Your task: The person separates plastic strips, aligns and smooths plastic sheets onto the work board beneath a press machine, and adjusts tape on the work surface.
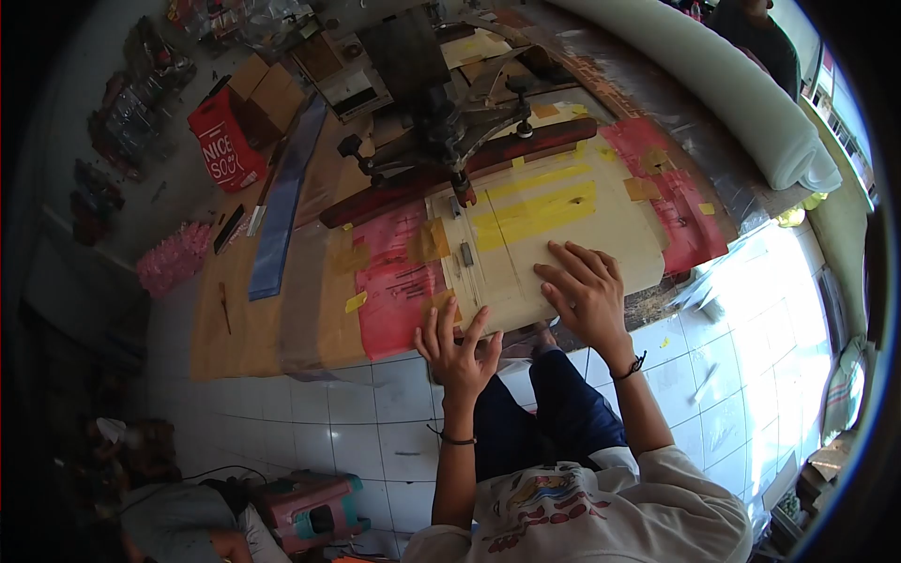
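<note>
Cream sheet [530, 286] is placed directly beneath the spread fingers of the left hand [458, 349] and the right hand [591, 298], near the front edge of the worktable [235, 342]. Both hands are released; nothing is grasped by them, and how strongly the sheet is pressed cannot be told. For good steadying, it seems best that the fingers be kept flat and the pressure be shared equally, so that no corner is lifted. The small grey piece [466, 253], lying just beyond the left hand, should probably not be pushed. As for its look, the sheet is flat and pale, and yellow patches [535, 216] are seen beyond the right hand. It is bordered by red film [399, 300] beside the left hand, and by more of it to the right of the right hand.
</note>
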`<action>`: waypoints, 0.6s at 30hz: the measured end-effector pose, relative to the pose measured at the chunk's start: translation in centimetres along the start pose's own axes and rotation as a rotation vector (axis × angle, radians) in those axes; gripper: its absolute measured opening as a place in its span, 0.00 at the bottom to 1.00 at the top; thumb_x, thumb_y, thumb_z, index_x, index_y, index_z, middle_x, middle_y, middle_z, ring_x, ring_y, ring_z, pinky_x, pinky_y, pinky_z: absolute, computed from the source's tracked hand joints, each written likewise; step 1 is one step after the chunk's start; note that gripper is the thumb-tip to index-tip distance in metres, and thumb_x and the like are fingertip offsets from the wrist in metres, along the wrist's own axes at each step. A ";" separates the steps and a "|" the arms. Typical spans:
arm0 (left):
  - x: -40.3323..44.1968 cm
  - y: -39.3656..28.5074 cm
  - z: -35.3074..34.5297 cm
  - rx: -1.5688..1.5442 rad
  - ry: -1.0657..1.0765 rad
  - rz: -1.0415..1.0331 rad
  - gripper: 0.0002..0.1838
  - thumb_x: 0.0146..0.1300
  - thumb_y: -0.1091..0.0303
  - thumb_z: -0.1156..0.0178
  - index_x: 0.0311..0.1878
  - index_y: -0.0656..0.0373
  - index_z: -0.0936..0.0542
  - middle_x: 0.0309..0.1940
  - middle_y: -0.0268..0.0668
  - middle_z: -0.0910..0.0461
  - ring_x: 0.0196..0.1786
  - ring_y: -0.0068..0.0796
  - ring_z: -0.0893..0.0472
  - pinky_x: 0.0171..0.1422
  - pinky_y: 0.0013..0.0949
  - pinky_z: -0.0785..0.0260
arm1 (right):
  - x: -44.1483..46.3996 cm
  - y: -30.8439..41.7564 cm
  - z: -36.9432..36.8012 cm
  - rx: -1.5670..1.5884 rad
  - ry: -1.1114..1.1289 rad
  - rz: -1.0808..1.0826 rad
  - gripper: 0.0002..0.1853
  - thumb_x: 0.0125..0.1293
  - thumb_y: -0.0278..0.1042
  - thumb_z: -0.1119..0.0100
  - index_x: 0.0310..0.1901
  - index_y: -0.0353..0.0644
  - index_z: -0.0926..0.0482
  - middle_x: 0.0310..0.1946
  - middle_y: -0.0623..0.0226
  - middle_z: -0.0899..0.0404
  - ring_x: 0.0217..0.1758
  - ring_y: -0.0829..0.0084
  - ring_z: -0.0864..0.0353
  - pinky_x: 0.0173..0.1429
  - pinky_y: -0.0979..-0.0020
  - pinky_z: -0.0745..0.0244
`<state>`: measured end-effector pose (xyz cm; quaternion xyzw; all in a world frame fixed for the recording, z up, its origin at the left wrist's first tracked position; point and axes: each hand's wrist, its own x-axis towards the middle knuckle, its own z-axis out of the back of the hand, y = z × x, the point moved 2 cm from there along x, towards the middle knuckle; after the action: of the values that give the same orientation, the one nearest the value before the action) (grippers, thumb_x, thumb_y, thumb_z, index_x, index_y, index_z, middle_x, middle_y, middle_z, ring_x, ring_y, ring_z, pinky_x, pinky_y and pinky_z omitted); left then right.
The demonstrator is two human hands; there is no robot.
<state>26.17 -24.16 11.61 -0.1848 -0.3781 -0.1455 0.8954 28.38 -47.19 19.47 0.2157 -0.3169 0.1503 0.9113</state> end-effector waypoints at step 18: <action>0.1 -0.3 0.3 0.006 0.008 0.007 0.25 0.65 0.45 0.32 0.65 0.34 0.18 0.74 0.39 0.29 0.78 0.51 0.37 0.82 0.63 0.59 | 0.0 -0.1 0.2 0.031 -0.002 -0.005 0.12 0.70 0.43 0.35 0.52 0.56 0.11 0.64 0.66 0.17 0.68 0.61 0.21 0.73 0.55 0.33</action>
<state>25.95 -24.25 11.98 -0.1826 -0.3744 -0.1419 0.8979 28.28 -47.36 19.58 0.2307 -0.3148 0.1529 0.9079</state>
